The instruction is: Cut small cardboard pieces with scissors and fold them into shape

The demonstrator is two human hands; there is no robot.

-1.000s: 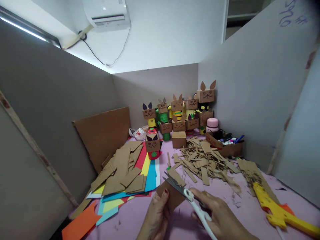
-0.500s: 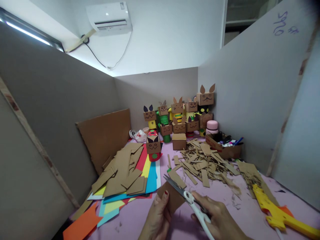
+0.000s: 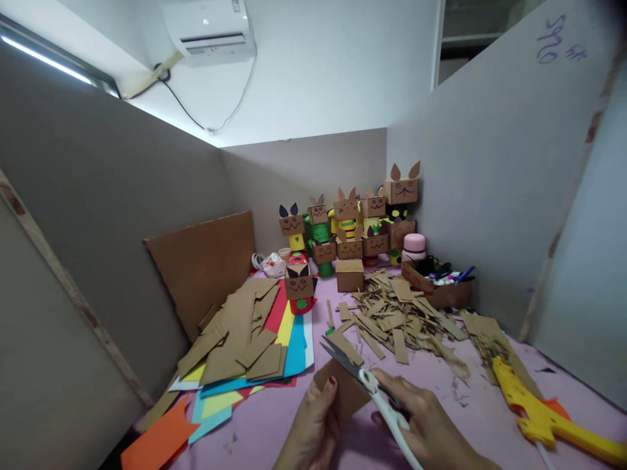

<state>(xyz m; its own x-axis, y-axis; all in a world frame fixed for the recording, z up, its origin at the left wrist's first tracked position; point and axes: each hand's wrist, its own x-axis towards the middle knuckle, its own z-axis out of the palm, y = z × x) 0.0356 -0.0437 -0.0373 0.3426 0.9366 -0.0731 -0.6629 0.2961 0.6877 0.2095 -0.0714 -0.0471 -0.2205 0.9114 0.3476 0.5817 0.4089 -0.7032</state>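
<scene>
My left hand [image 3: 313, 427] pinches a small brown cardboard piece [image 3: 345, 395] near the bottom middle, thumb on its front face. My right hand [image 3: 431, 427] grips white-handled scissors [image 3: 372, 391], whose blades lie open across the top of that cardboard piece, pointing up and left. Both hands hover just above the pink tabletop [image 3: 274, 427].
Coloured paper sheets under cut cardboard shapes [image 3: 245, 343] lie to the left. A heap of cardboard strips [image 3: 396, 310] sits behind the hands. Cardboard box figures [image 3: 350, 225] stand at the back, a box of pens [image 3: 443, 281] at right, a yellow glue gun [image 3: 543, 414] at lower right. Grey partition walls surround.
The cardboard piece and my left hand shifted slightly right and down under the scissors; the view tilted a little. Otherwise nothing on the table moved.
</scene>
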